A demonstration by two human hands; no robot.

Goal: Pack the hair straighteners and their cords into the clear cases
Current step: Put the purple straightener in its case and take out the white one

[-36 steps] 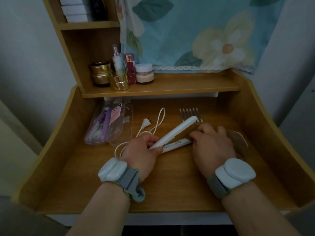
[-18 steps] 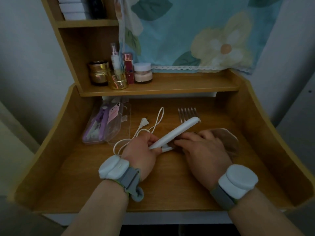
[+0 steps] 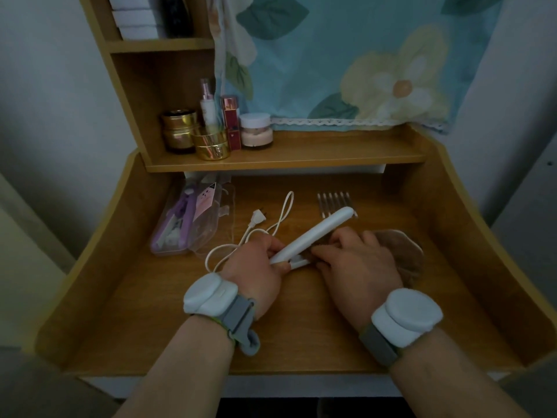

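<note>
A wooden surface with raised side walls sits below a shelf, and a floral cloth hangs behind it. At far left on the surface lies a closed clear case that contains a purple hair straightener and a pink card. On the shelf above it stand gold jars, a spray bottle, a red lipstick box and a white-lidded jar. Just right of the case, a white cord loops over the surface, its plug lying flat and apart from the case. The cord runs down to the left hand, whose grip is closed: fingers and thumb curl round the hinge end of the white hair straightener. The straightener slants up and to the right, its upper arm raised, with the tip near a row of metal fork-like prongs farther back. The lower arm shows only as a short white stub between the two hands. The right hand lies palm down just beside the straightener, fingertips at the lower arm; how closed its grip is cannot be told. A brown, rounded item lies partly under this hand; its identity cannot be told. Both wrists carry white devices on grey straps.
</note>
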